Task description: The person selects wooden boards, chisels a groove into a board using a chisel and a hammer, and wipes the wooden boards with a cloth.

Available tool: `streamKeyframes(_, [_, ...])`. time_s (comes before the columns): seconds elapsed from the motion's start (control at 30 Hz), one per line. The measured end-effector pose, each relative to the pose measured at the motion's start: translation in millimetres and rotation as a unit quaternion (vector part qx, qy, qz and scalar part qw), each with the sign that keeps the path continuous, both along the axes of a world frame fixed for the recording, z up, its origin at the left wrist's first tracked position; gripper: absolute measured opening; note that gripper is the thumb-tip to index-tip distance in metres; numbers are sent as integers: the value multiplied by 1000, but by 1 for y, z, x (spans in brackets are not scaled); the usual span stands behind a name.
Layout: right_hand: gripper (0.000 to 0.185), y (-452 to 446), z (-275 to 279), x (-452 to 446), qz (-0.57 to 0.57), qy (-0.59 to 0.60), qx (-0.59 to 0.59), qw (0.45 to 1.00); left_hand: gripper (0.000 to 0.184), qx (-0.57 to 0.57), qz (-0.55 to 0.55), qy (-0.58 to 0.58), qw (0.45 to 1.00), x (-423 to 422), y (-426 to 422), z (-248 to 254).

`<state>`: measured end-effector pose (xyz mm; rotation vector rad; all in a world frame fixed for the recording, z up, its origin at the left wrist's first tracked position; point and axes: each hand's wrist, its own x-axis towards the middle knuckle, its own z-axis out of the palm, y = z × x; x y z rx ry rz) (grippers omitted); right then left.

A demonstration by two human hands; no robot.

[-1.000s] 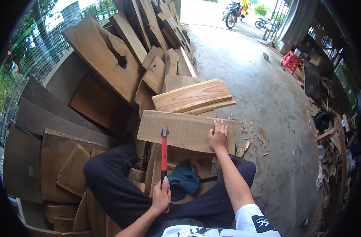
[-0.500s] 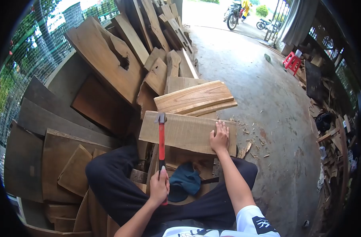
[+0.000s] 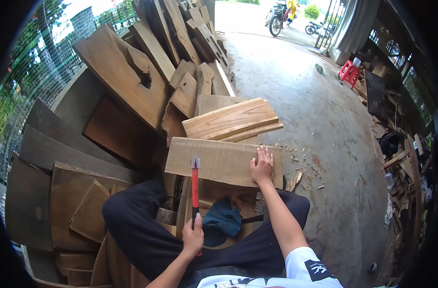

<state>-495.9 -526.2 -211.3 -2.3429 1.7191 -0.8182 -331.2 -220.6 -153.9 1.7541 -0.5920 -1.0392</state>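
My left hand is wrapped round the lower handle of a hammer with a red shaft and a metal head. The head shows over the near left part of a flat wooden board; whether it touches the wood I cannot tell. My right hand lies on the board's right part with fingers stretched out flat. The board lies crosswise in front of my knees. Just beyond it, two lighter planks are stacked at a slight angle. Below the board, between my legs, is a dark teal cloth cap.
Large wooden slabs lean along the left side by a wire fence. Wood chips are scattered on the concrete floor to the right. A red stool and scrap wood line the far right. Motorbikes stand outside.
The hammer head has come down towards me, from the board's far edge to nearer its middle. My right hand keeps its place on the board. The whole view has shifted slightly.
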Motion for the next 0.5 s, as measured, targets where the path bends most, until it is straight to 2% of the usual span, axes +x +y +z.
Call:
streamKeyframes(0.03, [48,-1,1,1,1,-5,5,1000,52,-3,2,-2,1000,-1,2,-2])
streamKeyframes(0.1, [48,-2,5,4,4,-9,2,1000,52,45,16,156,987,-3,2,24])
streamKeyframes(0.13, [48,1,3,2,4,-9,7,1000,51,24,29,244,969,-3,5,37])
streamKeyframes(0.23, [50,1,0,2,-1,1,-11,1000,51,-20,22,192,981,-12,23,42])
streamKeyframes(0.3, [49,-1,1,2,-1,2,-7,1000,51,-26,18,165,986,-13,31,28])
streamKeyframes(0.37, [48,1,2,4,4,3,-5,1000,50,39,24,159,986,-14,28,25])
streamKeyframes(0.5, [50,0,1,1,2,0,12,1000,50,-25,36,242,969,-7,19,49])
